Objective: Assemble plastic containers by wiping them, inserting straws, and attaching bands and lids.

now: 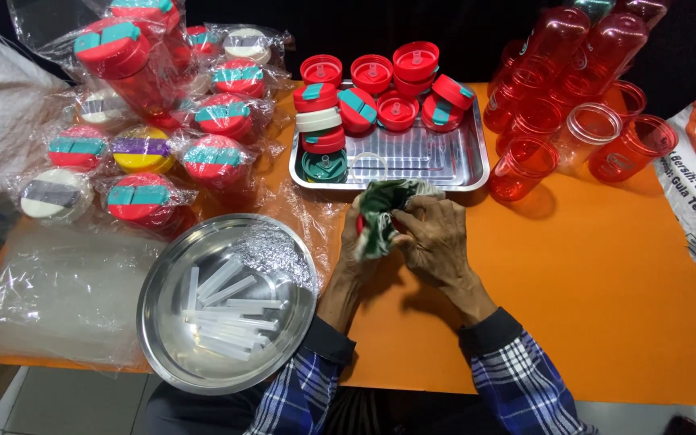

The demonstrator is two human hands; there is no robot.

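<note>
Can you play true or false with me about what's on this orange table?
1. Both hands, left hand and right hand, hold a green cloth. True.
2. The round metal bowl holds red lids. False: it holds clear straws.
3. The rectangular metal tray has red lids in it. True.
4. The red cups stand left of the tray. False: they stand to its right.
5. The table is blue. False: it is orange.
</note>
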